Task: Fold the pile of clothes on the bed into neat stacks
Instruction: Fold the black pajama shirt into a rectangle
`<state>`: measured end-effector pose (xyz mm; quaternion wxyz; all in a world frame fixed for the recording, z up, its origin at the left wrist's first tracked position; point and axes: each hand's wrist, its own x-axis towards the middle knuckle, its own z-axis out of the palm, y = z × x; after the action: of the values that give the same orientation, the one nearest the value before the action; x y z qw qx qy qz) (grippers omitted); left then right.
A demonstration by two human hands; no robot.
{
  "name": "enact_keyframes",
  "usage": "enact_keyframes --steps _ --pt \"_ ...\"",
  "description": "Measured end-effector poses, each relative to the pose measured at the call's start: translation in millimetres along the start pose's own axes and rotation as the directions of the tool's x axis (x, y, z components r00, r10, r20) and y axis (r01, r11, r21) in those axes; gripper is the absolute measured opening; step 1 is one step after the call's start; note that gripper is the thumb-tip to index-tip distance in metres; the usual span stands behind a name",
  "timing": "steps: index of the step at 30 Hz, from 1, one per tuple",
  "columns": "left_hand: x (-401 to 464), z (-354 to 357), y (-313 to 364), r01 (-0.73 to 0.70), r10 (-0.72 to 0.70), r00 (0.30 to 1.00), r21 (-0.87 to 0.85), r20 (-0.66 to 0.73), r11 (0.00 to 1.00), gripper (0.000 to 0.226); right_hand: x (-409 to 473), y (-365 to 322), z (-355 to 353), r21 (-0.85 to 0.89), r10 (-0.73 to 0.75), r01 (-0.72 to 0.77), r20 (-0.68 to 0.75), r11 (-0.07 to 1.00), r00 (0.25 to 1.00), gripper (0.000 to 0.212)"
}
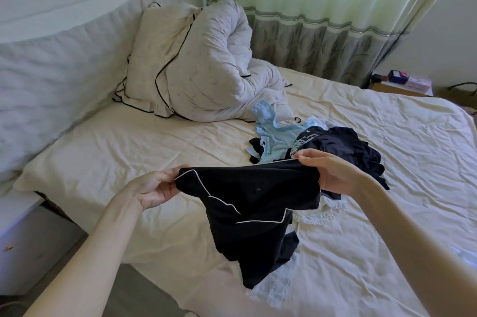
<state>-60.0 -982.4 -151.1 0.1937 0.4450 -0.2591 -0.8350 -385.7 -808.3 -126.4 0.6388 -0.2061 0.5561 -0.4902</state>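
Both hands pinched the top edge of a black garment [258, 203] with white piping: the left hand [154, 189] gripped its left corner between thumb and curled fingers, and the right hand [327, 172] gripped the right corner the same way. Stretched between them, the garment hung above the bed [103, 156], its lower part drooping in uneven folds down toward the sheet near the front edge.

Behind the right hand lay the pile [322, 143], unfolded: a light blue knit piece on top of dark navy and black fabric, with white lace showing under the hanging garment. A pillow [157, 58] and a rolled duvet [219, 63] sat near the headboard, well apart from the pile. No folded stack was visible, so the task looked barely begun.

The risks, as I judged them: the hanging hem was bunched and twisted, so laying it down as it was would set creases and a lopsided fold. Its lower part also hung over the lace, which could get dragged along. Bare sheet lay to the left; setting it there seemed safer.
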Motion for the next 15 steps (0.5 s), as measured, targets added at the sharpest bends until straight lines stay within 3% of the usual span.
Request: enact_keyframes --steps 3,5,9,13,15 --pt "-1.6 -4.4 8.2 -0.017 0.016 1.000 0.086 0.013 0.996 0.030 -0.5 -1.3 0.4 -0.107 -0.058 0.059 0.009 0.993 0.998 0.022" --pt "-2.6 -7.3 14.4 -0.047 0.043 0.999 0.162 0.026 0.986 0.036 -0.2 -0.7 0.4 -0.267 -0.087 0.084 0.000 0.960 0.996 0.022" --pt "-2.0 -15.2 20.6 -0.066 0.064 0.998 0.301 0.016 0.951 0.039 -0.3 0.6 1.1 -0.676 -0.188 0.105 -0.050 0.729 0.981 0.018" --pt "-1.0 -16.7 11.8 -0.092 0.185 0.979 0.633 -0.082 0.769 0.037 1.2 2.5 -0.6 -0.781 -0.251 0.097 -0.079 0.617 0.965 0.017" --pt "1.2 -16.9 3.2 -0.126 0.298 0.949 0.744 -0.102 0.656 0.036 0.8 5.3 -2.7 -0.797 -0.220 0.040 -0.117 0.602 0.968 0.004"
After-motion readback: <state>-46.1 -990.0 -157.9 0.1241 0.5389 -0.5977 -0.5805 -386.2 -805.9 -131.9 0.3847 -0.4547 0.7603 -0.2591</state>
